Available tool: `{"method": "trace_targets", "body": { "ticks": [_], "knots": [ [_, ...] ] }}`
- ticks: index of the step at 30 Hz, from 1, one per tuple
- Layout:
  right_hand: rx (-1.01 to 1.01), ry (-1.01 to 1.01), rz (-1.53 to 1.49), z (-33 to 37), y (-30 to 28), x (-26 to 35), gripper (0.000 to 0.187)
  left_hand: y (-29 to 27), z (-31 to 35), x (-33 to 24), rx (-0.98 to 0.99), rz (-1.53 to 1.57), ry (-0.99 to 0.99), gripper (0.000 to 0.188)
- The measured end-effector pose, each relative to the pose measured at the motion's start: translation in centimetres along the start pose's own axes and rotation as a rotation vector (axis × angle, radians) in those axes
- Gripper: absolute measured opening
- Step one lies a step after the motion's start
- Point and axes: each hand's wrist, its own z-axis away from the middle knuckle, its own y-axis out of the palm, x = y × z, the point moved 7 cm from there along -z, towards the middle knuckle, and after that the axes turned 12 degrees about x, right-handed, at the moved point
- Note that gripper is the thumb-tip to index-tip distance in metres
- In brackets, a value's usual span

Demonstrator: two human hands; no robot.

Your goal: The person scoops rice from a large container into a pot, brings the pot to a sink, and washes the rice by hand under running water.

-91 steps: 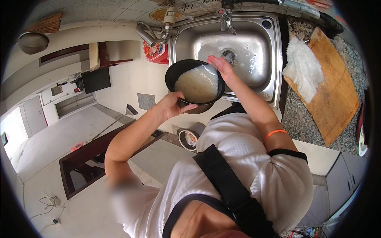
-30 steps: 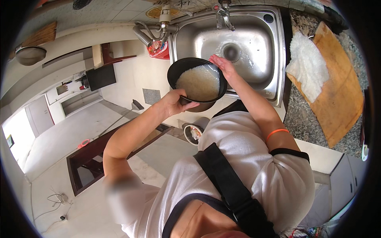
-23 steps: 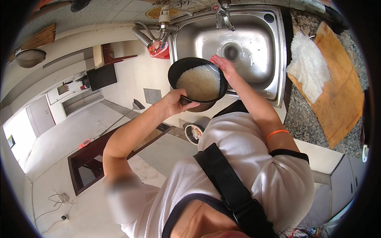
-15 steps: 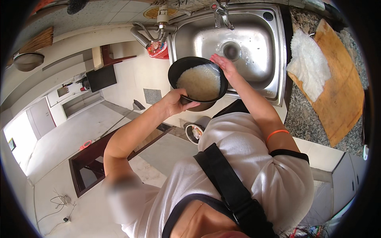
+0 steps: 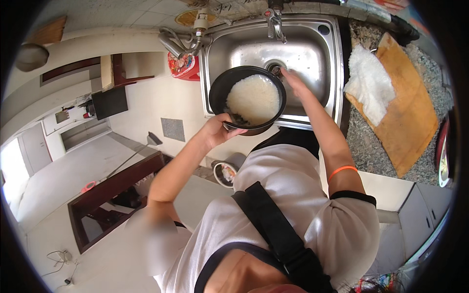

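Observation:
A round black pot (image 5: 221, 93) with wet white rice (image 5: 254, 100) in it is held over the front left part of the steel sink (image 5: 312, 46). My left hand (image 5: 220, 129) grips its near rim, thumb on top and fingers underneath. The rice lies toward the pot's right side, and dark bare bottom shows at the near left. My right hand (image 5: 296, 83) is just right of the pot, above the basin near the drain (image 5: 274, 67). Its fingers look stretched out and hold nothing visible; they are slightly blurred.
A tap (image 5: 276, 27) stands behind the sink. To the right, a white cloth (image 5: 369, 83) lies partly on a wooden cutting board (image 5: 408, 117) on the granite counter. A red container (image 5: 183, 66) stands left of the sink, and a bin (image 5: 226, 174) stands on the floor beside me.
My right hand has come off the pot's rim and moved right, over the basin. The pot has shifted slightly right over the sink, and the rice shows whiter with less cloudy water.

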Motion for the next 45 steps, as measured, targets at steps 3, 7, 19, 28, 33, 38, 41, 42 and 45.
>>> {"method": "trace_targets", "body": {
  "ticks": [3,7,19,28,33,38,41,42,45],
  "knots": [
    [-0.216,-0.205,0.385,-1.3,-6.3,2.7,0.060,1.0,-1.8,0.8,0.146,0.080,0.052,0.040],
    [-0.149,-0.704,0.452,6.9,-1.9,16.6,0.054,3.7,-3.9,1.3,0.263,0.099,0.165,0.038],
    [-0.231,-1.004,1.289,12.2,6.6,23.5,0.038,8.4,-7.1,-0.1,0.407,0.169,0.261,0.046],
    [-0.075,-0.989,1.310,12.7,6.6,23.6,0.036,8.4,-6.9,0.3,0.410,0.178,0.254,0.045],
    [-0.056,-0.978,1.324,12.7,6.5,23.7,0.037,8.4,-7.6,0.4,0.410,0.164,0.277,0.044],
    [-0.039,-0.943,1.308,12.6,6.5,23.7,0.036,9.0,-8.2,0.7,0.429,0.127,0.250,0.044],
    [-0.032,-0.932,1.316,12.7,6.5,23.7,0.036,9.2,-8.4,1.3,0.412,0.126,0.205,0.043],
    [-0.028,-0.943,1.320,12.6,6.4,23.8,0.036,9.2,-8.4,1.4,0.403,0.127,0.201,0.043],
    [-0.023,-0.950,1.324,12.5,6.3,23.8,0.036,9.2,-8.6,1.7,0.389,0.132,0.197,0.043]
  ]
}}
